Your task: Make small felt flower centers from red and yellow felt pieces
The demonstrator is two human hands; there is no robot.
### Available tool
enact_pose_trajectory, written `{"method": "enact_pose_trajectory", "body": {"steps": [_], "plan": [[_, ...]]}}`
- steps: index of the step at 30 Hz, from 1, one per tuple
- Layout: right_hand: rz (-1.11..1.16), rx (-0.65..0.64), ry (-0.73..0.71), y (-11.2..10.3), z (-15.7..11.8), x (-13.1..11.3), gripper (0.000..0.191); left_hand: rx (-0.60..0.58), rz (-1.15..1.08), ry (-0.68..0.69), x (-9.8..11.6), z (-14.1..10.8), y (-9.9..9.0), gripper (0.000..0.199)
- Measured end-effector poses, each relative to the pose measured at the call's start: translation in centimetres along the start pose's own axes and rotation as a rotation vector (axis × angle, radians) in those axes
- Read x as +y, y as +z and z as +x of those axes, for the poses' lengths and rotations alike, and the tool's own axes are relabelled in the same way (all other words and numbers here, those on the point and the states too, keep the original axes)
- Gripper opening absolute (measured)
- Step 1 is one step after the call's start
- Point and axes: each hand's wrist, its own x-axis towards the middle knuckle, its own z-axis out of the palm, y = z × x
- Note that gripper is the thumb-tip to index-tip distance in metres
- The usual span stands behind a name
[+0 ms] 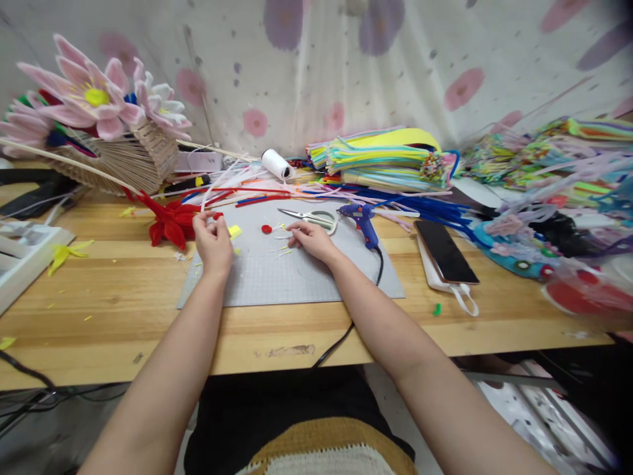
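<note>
My left hand is closed in a pinch over the left part of the grey cutting mat. A white pipe cleaner rises from its fingers, and a small red piece shows at the fingertips. Just left of this hand lies a red fuzzy flower. My right hand reaches down to the mat with its fingertips together beside thin white-and-yellow snippets; what they pinch is too small to make out. A red round piece lies between the hands. Scissors rest behind the right hand.
A blue glue gun lies right of the scissors, its cord running to the front edge. Pipe cleaner bundles and a thread spool are at the back. A phone lies right; pink flowers stand left.
</note>
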Motion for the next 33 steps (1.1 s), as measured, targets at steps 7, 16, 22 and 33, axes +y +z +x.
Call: {"method": "enact_pose_trajectory", "body": {"steps": [7,16,22,33], "plan": [[0.038,0.169,-0.023,0.4,0.5,0.7,0.020,-0.396,0.535,0.376,1.3,-2.6,2.6,0.044],[-0.108,0.284,-0.056,0.4,0.5,0.6,0.020,-0.510,0.591,0.412,0.9,-2.5,4.0,0.041],[-0.317,0.176,-0.175,0.8,0.2,0.0,0.036,-0.484,0.562,0.379,1.0,-2.6,4.1,0.037],[-0.384,0.173,-0.130,1.5,0.7,-0.2,0.034,-0.442,0.510,0.331,1.1,-2.5,4.0,0.039]]}}
